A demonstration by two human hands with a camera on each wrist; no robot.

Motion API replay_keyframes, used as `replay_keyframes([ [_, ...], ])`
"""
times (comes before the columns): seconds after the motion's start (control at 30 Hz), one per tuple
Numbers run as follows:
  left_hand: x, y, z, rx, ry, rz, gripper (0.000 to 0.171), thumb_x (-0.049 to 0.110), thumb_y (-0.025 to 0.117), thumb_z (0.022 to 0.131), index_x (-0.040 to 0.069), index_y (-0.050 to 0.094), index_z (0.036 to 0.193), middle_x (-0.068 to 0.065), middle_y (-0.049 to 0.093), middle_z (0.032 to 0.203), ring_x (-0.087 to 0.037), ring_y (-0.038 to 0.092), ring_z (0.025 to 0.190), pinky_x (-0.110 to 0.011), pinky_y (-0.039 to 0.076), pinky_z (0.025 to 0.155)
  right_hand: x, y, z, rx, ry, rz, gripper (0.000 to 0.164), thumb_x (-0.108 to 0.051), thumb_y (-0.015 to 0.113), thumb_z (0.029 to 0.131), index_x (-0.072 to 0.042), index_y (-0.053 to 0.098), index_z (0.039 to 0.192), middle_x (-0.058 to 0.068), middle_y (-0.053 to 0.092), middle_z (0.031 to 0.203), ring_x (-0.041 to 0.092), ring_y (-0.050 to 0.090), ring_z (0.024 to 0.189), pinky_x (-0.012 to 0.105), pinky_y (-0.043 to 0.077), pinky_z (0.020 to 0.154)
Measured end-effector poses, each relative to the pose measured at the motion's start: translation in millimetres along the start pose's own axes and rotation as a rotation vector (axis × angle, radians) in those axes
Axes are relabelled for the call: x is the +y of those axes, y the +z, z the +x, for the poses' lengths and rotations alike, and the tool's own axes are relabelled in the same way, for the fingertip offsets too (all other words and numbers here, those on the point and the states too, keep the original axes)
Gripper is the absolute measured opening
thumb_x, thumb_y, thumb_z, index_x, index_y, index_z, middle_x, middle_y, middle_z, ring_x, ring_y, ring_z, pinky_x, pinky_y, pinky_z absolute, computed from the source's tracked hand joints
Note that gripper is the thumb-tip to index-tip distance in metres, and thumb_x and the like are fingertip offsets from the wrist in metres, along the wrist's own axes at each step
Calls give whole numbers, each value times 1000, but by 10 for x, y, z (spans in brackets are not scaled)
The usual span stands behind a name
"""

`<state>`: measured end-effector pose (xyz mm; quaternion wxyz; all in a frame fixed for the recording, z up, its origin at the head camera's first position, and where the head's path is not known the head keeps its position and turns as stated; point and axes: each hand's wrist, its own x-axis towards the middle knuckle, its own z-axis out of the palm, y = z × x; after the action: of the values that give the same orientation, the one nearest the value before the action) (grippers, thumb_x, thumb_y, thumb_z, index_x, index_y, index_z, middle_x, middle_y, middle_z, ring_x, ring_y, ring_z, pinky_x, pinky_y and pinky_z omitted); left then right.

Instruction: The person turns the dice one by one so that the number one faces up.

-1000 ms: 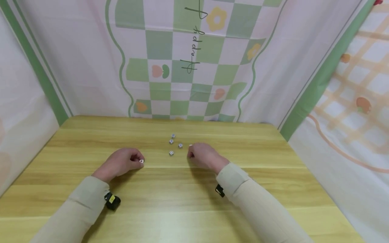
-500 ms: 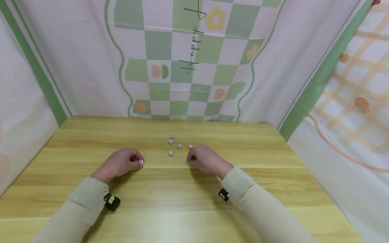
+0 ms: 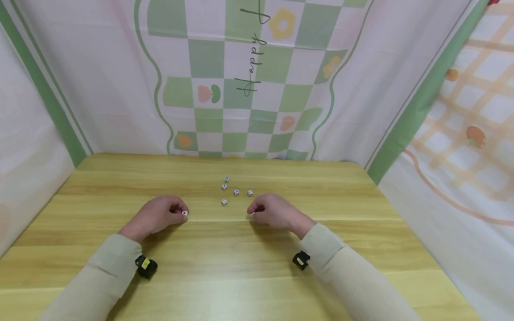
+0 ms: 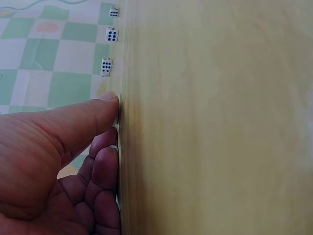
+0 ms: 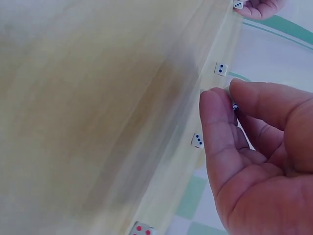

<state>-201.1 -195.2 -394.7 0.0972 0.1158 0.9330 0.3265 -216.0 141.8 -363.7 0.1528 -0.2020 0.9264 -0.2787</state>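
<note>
On the left of the table my left hand (image 3: 157, 216) pinches a small white die (image 3: 184, 213) between thumb and fingers, low at the wood. In the left wrist view the thumb (image 4: 83, 117) hides most of that die. My right hand (image 3: 276, 211) pinches another die (image 5: 234, 105), which shows as a sliver between thumb and fingertips. Just beyond the right fingers lies a loose die (image 3: 250, 193). Between the hands are a near die (image 3: 224, 202) and a middle die (image 3: 236, 192). Farther back, two dice (image 3: 224, 187) sit close together.
The wooden table (image 3: 225, 276) spreads toward me and out to both sides. Behind its far edge hangs a checked green and white cloth (image 3: 237, 120). Black wrist cameras, left (image 3: 146, 266) and right (image 3: 301, 260), are strapped under the sleeves.
My right hand has drawn back from the rightmost loose die, which was mostly covered and now shows fully. The left hand keeps its die in place.
</note>
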Motion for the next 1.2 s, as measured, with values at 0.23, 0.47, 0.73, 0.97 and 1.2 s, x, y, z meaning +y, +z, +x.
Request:
replay_keyframes([
  [0.23,-5,-3,-9,1,-6,1,12,24,73,98,15,73,106,-1,67,99,-19,57,89,-37,47,80,62,-10,-60,-29,46,176,17,-11,69,97,-9,75,113,-1,73,100,13,66,88,31,55,83],
  [0.47,-12,1,-10,3,-7,-6,11,23,73,98,15,73,106,-1,66,98,-19,56,89,-37,47,79,106,-17,-95,-38,37,253,24,-10,72,92,-9,75,116,0,73,108,16,63,98,35,53,91],
  [0.73,-8,8,-14,-4,-13,-11,12,24,73,98,15,73,106,-1,67,98,-19,56,89,-37,47,79,143,-3,-116,-47,51,345,29,-7,74,91,-4,73,119,5,72,111,17,63,101,34,53,91],
  [0.97,-16,7,-9,-5,-8,-11,12,24,72,99,15,73,107,-1,67,98,-19,56,88,-36,46,78,151,0,-121,-43,61,374,31,-6,73,90,-2,72,120,5,70,109,18,62,100,33,52,90],
  [1.2,-10,-5,-14,-12,-10,-18,11,24,71,99,16,73,107,-1,66,98,-20,56,88,-36,46,78,159,3,-135,-43,71,429,29,-5,68,95,3,70,123,10,70,111,16,67,96,30,56,88],
])
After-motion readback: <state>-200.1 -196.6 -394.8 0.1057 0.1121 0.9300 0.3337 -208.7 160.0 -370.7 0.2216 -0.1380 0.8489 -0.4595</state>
